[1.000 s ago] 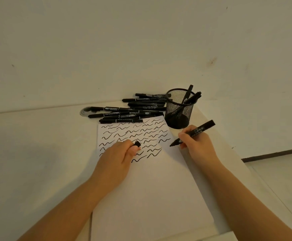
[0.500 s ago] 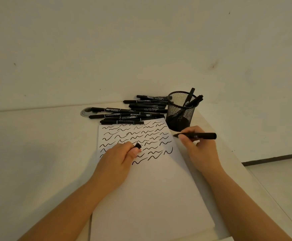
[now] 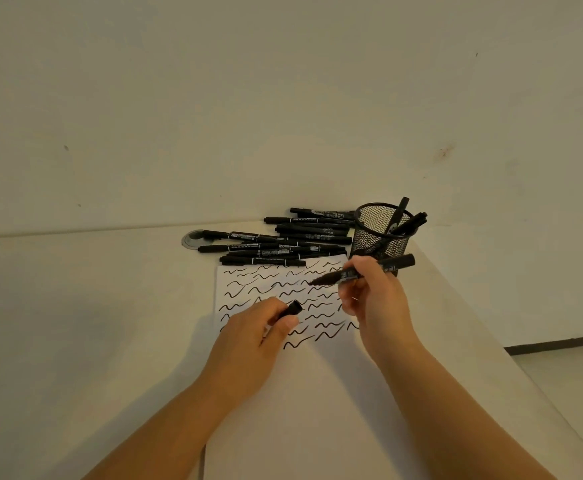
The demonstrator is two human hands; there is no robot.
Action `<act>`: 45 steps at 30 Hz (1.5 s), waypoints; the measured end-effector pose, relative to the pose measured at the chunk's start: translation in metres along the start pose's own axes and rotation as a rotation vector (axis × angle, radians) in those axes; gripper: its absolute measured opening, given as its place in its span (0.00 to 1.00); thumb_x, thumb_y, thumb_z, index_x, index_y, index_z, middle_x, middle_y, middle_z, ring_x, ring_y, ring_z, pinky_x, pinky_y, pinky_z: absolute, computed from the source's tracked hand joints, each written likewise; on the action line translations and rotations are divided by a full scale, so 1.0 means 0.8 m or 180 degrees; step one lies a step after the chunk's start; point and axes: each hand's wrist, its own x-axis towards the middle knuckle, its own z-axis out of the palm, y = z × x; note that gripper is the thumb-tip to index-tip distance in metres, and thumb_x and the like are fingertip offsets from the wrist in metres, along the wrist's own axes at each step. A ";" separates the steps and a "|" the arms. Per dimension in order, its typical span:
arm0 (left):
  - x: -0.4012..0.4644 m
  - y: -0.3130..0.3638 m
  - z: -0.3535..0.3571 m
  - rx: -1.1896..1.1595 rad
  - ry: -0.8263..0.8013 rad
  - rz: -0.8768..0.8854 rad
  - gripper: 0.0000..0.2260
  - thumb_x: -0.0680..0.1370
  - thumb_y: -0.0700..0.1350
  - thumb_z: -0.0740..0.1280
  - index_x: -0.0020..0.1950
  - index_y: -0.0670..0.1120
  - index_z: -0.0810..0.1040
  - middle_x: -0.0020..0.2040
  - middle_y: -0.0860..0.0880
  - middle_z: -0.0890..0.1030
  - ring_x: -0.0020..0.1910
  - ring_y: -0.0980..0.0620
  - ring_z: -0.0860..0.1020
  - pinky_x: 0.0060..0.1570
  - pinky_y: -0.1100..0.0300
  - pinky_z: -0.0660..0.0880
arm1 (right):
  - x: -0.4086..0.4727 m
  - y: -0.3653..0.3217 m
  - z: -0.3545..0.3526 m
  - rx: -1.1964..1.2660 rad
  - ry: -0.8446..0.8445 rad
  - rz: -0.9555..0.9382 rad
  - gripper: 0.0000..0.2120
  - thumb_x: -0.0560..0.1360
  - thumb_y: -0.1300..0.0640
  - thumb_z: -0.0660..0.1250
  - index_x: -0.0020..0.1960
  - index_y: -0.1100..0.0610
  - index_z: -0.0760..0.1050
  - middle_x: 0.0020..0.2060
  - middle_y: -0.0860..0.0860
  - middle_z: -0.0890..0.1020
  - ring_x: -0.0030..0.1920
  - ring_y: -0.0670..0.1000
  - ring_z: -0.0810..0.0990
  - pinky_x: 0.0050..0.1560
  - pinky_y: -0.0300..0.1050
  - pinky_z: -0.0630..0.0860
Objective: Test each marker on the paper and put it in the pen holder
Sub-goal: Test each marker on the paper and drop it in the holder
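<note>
A few markers stand in the pen holder [image 3: 380, 233]; left of it a pile [image 3: 283, 240] waits (most remain). Right hand [image 3: 373, 299] grips an uncapped marker [image 3: 363, 270], left hand [image 3: 259, 330] pinches its cap [image 3: 294, 308].

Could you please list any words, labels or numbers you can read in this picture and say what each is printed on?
None can be read.
Marker in the right hand: pale print on the barrel, blurred.
Pile of markers: label bands too small to read.
Paper: only squiggles, no words.
</note>
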 end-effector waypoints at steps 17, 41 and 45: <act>-0.001 0.011 -0.005 0.0098 0.0072 0.0316 0.02 0.75 0.51 0.66 0.44 0.55 0.78 0.34 0.58 0.76 0.39 0.60 0.73 0.36 0.72 0.66 | -0.016 0.010 -0.006 -0.0774 -0.0727 -0.0542 0.16 0.75 0.64 0.62 0.30 0.55 0.76 0.20 0.52 0.74 0.21 0.45 0.70 0.23 0.33 0.67; -0.017 0.048 -0.010 -0.0906 -0.0574 0.0200 0.12 0.74 0.53 0.57 0.34 0.57 0.76 0.21 0.56 0.66 0.21 0.58 0.62 0.24 0.71 0.58 | -0.038 0.025 0.008 0.0036 -0.0665 -0.0752 0.13 0.65 0.57 0.60 0.22 0.51 0.67 0.19 0.45 0.68 0.22 0.46 0.63 0.23 0.35 0.60; -0.014 0.044 -0.016 -0.1473 -0.1148 -0.0158 0.14 0.74 0.54 0.57 0.33 0.55 0.77 0.23 0.56 0.66 0.27 0.54 0.63 0.30 0.65 0.61 | -0.042 0.025 0.009 -0.0056 -0.0802 -0.0974 0.10 0.62 0.53 0.59 0.22 0.50 0.68 0.20 0.45 0.70 0.24 0.50 0.64 0.24 0.41 0.58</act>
